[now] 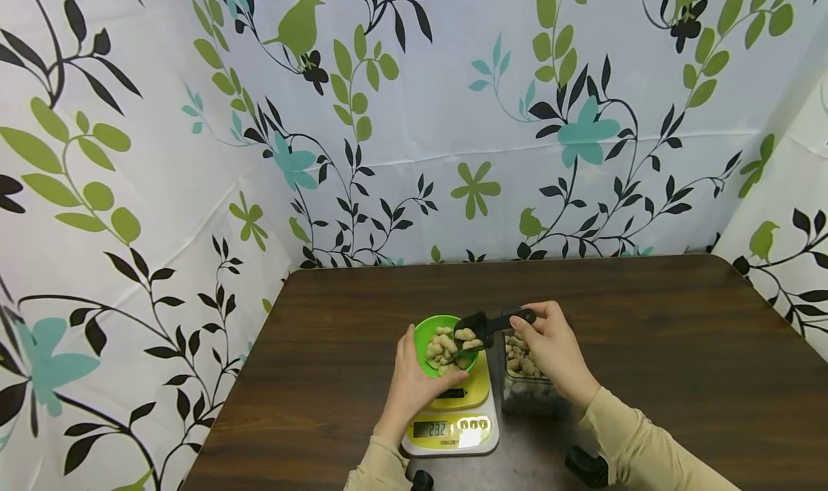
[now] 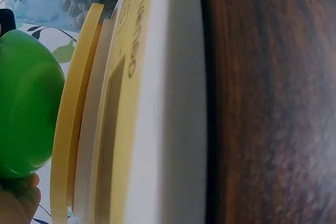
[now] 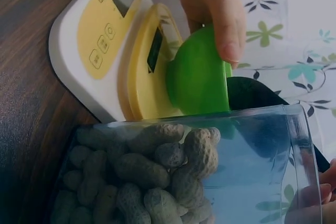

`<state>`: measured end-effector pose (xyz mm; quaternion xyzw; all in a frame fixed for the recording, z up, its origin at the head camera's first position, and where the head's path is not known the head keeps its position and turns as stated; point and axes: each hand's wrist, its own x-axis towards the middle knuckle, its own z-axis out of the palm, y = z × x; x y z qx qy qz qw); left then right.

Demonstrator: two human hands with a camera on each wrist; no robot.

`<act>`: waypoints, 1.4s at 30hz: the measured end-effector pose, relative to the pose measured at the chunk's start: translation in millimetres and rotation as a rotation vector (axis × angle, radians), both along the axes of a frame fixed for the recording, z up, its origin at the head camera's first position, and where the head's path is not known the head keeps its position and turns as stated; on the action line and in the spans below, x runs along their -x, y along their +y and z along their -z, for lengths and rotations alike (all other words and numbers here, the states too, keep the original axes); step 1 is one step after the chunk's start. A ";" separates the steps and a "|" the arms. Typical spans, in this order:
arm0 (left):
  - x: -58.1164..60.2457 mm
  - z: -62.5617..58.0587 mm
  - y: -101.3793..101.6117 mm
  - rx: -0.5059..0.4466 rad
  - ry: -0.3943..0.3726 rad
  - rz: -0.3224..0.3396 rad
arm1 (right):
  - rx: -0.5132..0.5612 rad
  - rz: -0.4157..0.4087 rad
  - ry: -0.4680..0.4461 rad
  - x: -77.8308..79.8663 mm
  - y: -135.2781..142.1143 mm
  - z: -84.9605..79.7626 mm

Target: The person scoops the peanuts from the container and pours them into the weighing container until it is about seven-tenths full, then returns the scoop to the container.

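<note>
On the yellow-topped kitchen scale (image 1: 489, 439), whose display reads about 232, stands a green bowl (image 1: 423, 334) with unshelled peanuts (image 1: 440, 350) in it. My left hand (image 1: 417, 382) holds the bowl from its left and near side, thumb along the near rim, fingers on the far left. My right hand (image 1: 558, 349) pinches the handle of a black scoop (image 1: 481, 323) whose head, carrying a few peanuts, reaches over the bowl's right rim. In the right wrist view the scoop (image 3: 257, 95) meets the bowl's opening; the left wrist view shows the bowl's smooth underside (image 2: 29, 103).
A clear plastic container (image 1: 532, 397) of peanuts stands right of the scale, below my right hand and forearm. Everything is on a dark wooden table (image 1: 310, 390). A leaf-and-bird patterned curtain (image 1: 420, 117) hangs behind the table and at its sides.
</note>
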<state>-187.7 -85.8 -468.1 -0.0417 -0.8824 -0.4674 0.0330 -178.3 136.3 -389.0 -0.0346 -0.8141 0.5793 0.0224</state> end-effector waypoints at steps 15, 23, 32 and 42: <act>-1.3 -1.5 0.9 0.016 0.010 0.000 | -0.171 -0.021 0.266 -8.6 0.1 -3.1; -1.3 -5.1 -0.4 0.033 0.043 -0.005 | -0.164 0.018 0.262 -9.9 0.2 -9.6; 1.6 -17.8 -1.6 0.023 0.058 -0.028 | -0.112 0.020 0.241 -7.8 2.7 -10.7; 2.5 -45.6 13.4 -0.007 0.086 0.046 | -0.107 0.072 0.309 -9.3 14.7 -26.2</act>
